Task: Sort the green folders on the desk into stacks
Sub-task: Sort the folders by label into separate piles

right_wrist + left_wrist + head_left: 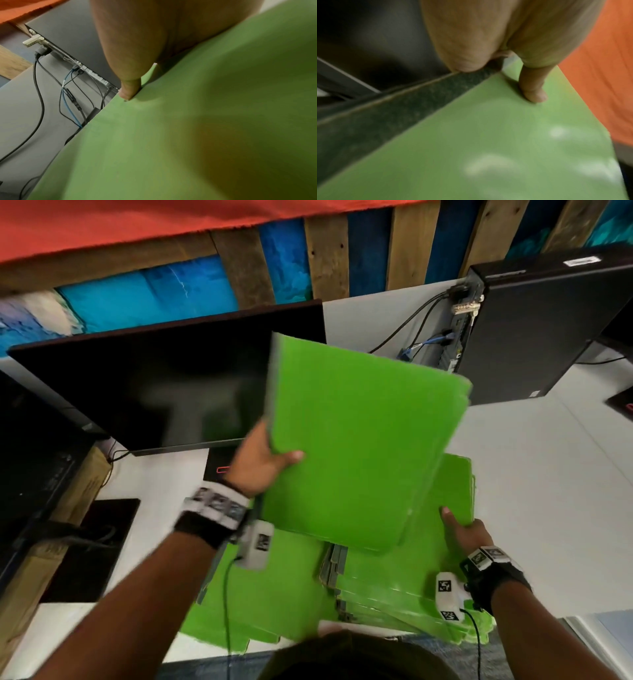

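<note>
My left hand grips a green folder by its dark spine edge and holds it tilted above the desk, thumb on top. In the left wrist view the thumb presses on that folder's green cover beside the dark spine. My right hand pinches the right edge of a lower green folder, thumb on its cover. More green folders lie overlapping in loose piles on the desk below, some with grey spines showing.
A black monitor stands at the back left, close behind the lifted folder. A black computer case with plugged cables sits at the back right. White desk stretches to the right. A black mat lies at the left.
</note>
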`<control>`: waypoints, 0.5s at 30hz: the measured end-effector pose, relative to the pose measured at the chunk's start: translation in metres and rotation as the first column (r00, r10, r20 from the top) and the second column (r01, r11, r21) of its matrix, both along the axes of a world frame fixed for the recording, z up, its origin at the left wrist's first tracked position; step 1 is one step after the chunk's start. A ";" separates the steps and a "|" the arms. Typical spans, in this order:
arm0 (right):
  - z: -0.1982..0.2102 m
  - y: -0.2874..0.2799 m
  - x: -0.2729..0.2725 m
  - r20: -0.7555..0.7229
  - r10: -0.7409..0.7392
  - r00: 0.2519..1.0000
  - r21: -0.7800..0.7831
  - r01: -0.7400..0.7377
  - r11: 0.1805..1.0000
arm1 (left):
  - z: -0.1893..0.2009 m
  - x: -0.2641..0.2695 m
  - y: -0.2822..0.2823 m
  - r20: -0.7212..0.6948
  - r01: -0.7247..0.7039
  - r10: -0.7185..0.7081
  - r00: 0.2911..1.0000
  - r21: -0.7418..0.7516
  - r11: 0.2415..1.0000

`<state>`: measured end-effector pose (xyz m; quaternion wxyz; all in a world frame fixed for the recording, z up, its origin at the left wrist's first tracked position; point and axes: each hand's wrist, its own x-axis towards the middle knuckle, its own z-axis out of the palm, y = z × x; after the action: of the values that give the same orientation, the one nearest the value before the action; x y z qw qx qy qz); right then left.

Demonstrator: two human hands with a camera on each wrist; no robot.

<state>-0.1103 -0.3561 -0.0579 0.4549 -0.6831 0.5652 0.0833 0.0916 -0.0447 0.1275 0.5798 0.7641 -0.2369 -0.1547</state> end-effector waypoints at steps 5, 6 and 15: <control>0.003 -0.009 -0.003 0.027 0.002 1.000 0.096 -0.005 0.995 | -0.088 -0.027 -0.088 0.037 -0.054 0.043 0.998 0.401 0.915; 0.004 -0.011 -0.003 0.037 -0.009 0.999 0.110 0.004 0.994 | -0.105 -0.029 -0.095 0.002 -0.046 0.051 0.999 0.475 0.879; -0.004 -0.010 -0.002 0.010 -0.070 0.997 0.117 0.069 0.991 | -0.157 -0.054 -0.101 0.072 -0.050 -0.014 0.997 0.803 0.594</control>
<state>-0.1120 -0.3660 -0.0622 0.5007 -0.6359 0.5796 0.0953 0.0372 -0.1458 -0.0295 0.1660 0.9507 -0.1543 -0.2117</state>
